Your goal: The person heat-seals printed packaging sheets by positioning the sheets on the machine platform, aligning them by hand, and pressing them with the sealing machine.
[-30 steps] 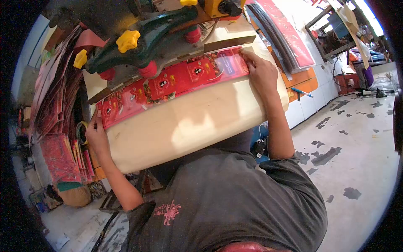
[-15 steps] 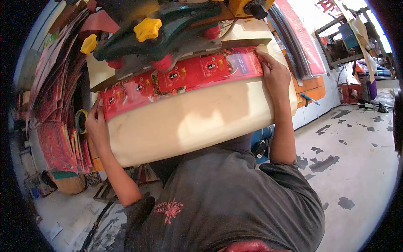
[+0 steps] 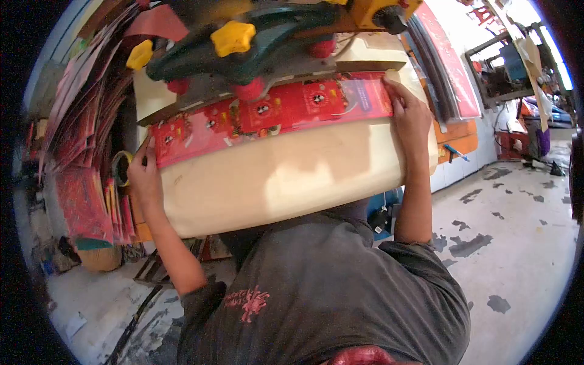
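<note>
A red printed plastic strip (image 3: 267, 109), glossy and patterned with food pictures and round emblems, lies across a cream, rounded machine bed (image 3: 243, 182). At the strip's left end my left hand (image 3: 145, 176) is closed, thumb and fingers gripping the edge. My right hand (image 3: 410, 115) pinches the opposite end, its fingers partly hidden behind the wrist and palm. Just beyond the strip sits a dark green machine head (image 3: 267, 52) with a yellow star knob (image 3: 233, 38) and red round feet. The strip's far edge runs close to these feet.
Stacked red printed sheets (image 3: 85, 194) stand at the left, beside a tape roll (image 3: 121, 168). More long printed sheets (image 3: 447, 73) lie at the right on an orange table (image 3: 459, 135), near a blue pen (image 3: 456, 152). Grey patches mark the pale floor (image 3: 511, 231).
The view has shifted a little, so the machine, strip and hands appear farther right. Both hands keep their hold on the strip's ends.
</note>
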Tool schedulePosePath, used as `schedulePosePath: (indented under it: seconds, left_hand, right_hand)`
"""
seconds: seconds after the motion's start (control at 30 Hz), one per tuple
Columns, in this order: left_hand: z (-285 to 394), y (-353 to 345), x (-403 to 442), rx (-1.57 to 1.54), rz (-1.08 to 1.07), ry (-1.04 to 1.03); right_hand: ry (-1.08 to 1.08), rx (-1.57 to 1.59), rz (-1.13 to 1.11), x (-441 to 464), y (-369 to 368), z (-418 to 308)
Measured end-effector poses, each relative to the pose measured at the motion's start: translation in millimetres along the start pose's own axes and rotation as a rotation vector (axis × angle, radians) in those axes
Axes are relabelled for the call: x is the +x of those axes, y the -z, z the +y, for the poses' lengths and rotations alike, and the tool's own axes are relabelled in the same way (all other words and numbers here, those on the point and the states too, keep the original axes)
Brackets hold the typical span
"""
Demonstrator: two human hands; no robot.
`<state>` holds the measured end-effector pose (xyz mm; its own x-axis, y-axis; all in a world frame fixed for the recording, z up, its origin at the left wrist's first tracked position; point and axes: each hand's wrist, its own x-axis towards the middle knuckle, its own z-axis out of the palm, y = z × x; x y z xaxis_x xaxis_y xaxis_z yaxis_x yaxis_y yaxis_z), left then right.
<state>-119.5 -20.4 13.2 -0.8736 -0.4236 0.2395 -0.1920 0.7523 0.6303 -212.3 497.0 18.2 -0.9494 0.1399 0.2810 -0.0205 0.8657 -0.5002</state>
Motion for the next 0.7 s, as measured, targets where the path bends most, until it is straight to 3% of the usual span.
schedulePosePath:
  seconds: [0.13,0.27,0.37,0.53,0.7]
  left_hand:
    - [-17,6,1,0.091,-0.024,0.11]
    - [-7,-6,6,0.039,0.063,-0.08]
    - [1,6,-4,0.049,0.084,0.002]
    - [1,8,-5,0.082,0.085,0.039]
    - [-9,3,-3,0.046,0.099,-0.03]
  right_hand:
    - [0.005,0.157,-0.034,0,3,-7]
    - [-0.024,0.035,-0.106,6,8,-8]
    - [0.052,0.006,-0.093,5,2,-9]
    - [-0.016,0.136,-0.119,0,7,-20]
    - [0.026,0.119,-0.107,4,2,-10]
